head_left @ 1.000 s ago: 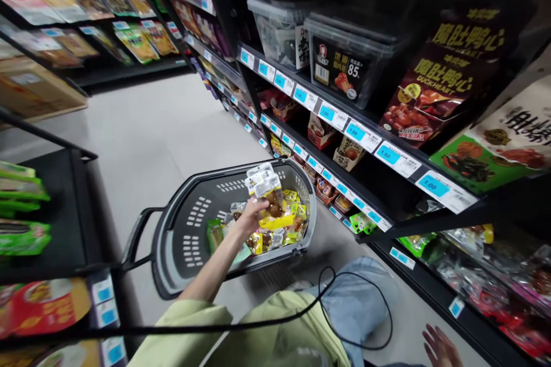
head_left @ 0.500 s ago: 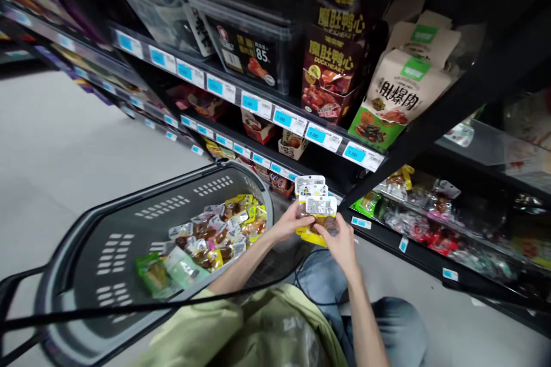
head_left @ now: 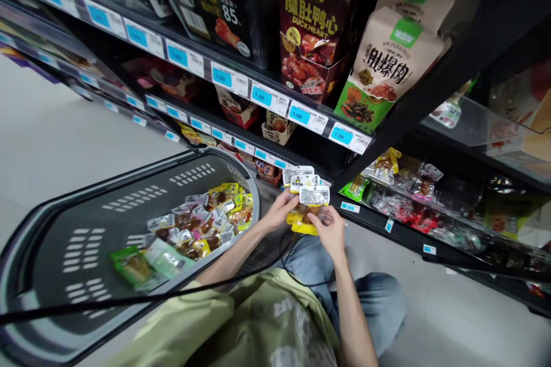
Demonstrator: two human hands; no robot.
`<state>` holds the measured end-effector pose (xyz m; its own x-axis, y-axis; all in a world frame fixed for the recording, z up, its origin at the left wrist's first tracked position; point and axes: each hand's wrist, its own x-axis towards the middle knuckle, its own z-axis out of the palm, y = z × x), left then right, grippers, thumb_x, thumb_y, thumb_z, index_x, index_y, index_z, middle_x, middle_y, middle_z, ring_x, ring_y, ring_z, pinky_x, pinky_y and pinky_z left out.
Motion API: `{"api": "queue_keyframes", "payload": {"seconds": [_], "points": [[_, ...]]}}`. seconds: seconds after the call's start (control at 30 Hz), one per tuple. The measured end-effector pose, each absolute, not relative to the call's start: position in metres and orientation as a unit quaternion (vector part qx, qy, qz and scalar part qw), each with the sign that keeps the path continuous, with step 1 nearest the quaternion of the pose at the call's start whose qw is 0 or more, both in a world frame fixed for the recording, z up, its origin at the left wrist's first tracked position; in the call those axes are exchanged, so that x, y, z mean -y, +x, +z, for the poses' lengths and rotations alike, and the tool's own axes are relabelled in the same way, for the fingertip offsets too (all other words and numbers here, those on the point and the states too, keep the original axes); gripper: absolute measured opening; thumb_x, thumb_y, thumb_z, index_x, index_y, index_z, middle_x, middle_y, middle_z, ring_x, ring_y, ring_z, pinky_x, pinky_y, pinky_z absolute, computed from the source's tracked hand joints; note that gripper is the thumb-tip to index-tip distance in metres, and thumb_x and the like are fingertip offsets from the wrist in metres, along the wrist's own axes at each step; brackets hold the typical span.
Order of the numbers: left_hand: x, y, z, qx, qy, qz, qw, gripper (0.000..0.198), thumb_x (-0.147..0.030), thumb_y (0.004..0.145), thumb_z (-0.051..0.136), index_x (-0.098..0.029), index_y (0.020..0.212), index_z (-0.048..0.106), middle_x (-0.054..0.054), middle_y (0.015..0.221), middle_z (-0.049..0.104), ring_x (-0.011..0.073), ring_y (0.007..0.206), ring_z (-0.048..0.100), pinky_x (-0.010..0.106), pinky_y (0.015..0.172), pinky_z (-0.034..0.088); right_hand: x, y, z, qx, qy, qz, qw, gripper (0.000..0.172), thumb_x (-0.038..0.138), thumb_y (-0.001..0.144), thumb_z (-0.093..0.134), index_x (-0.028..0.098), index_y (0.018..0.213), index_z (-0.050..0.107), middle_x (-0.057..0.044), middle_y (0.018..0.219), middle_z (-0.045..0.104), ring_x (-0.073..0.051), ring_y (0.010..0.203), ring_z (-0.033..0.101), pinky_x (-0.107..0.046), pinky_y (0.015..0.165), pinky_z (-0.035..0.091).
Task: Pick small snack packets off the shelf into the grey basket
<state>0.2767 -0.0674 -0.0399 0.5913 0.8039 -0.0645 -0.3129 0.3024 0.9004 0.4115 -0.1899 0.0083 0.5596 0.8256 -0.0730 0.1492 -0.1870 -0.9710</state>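
Standing tall, the shelf (head_left: 408, 109) filled the back. The basket (head_left: 120, 230) sat left, with a cord (head_left: 172, 296) across it. Left hand (head_left: 280, 210) and right hand (head_left: 332, 234) pinched the packs (head_left: 313, 197) beside the basket, fingers nearly closed. Earlier, only the left held them, over the basket.

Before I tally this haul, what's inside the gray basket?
Inside the gray basket, small snack packets, many white-topped, some yellow, lie heaped toward one end, with a green packet and a pale green packet beside them. Whatever lies beneath the heap is covered.
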Motion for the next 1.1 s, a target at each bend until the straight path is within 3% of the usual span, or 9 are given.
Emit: {"api": "queue_keyframes", "payload": {"seconds": [0.3,0.57,0.87,1.0,1.1], "points": [[0.071,0.279,-0.032,-0.261,0.457,0.362,0.770,0.055,-0.054,0.082,0.085,-0.018,0.120,0.066,0.012,0.117,0.079,0.0288,0.107,0.075,0.037,0.096,0.056,0.197,0.416,0.009,0.350,-0.708,0.312,0.528,0.036,0.052,0.079,0.083,0.020,0.086,0.068,-0.001,0.076,0.073,-0.017,0.069,0.069,-0.025,0.060,0.055],[0.067,0.281,-0.026,-0.240,0.460,0.340,0.784,0.054,-0.050,0.084,0.084,-0.017,0.121,0.064,0.013,0.118,0.078,0.0290,0.105,0.076,0.037,0.094,0.057,0.194,0.415,0.011,0.333,-0.714,0.284,0.547,0.037,0.052,0.079,0.083,0.019,0.091,0.071,-0.005,0.094,0.077,-0.019,0.083,0.072,-0.031,0.078,0.060],[0.070,0.282,-0.040,-0.287,0.477,0.326,0.764,0.053,-0.060,0.078,0.085,-0.015,0.104,0.071,0.006,0.092,0.079,0.0249,0.087,0.075,0.032,0.079,0.057,0.196,0.416,-0.003,0.287,-0.687,0.312,0.590,0.041,0.050,0.067,0.091,0.019,0.078,0.067,-0.004,0.082,0.072,-0.019,0.078,0.068,-0.033,0.078,0.058],[0.065,0.280,-0.041,-0.333,0.465,0.367,0.734,0.054,-0.068,0.082,0.078,-0.016,0.096,0.074,0.004,0.089,0.077,0.0216,0.083,0.071,0.028,0.074,0.055,0.204,0.423,-0.018,0.223,-0.659,0.336,0.635,0.049,0.051,0.057,0.095,0.022,0.072,0.057,0.002,0.067,0.063,-0.015,0.064,0.061,-0.030,0.069,0.055],[0.060,0.276,-0.035,-0.326,0.441,0.366,0.752,0.054,-0.069,0.082,0.077,-0.017,0.094,0.074,0.005,0.086,0.077,0.0228,0.079,0.072,0.031,0.073,0.058,0.206,0.432,-0.021,0.187,-0.628,0.329,0.680,0.051,0.055,0.057,0.093,0.024,0.077,0.057,0.004,0.066,0.061,-0.015,0.066,0.062,-0.031,0.072,0.056]]}}
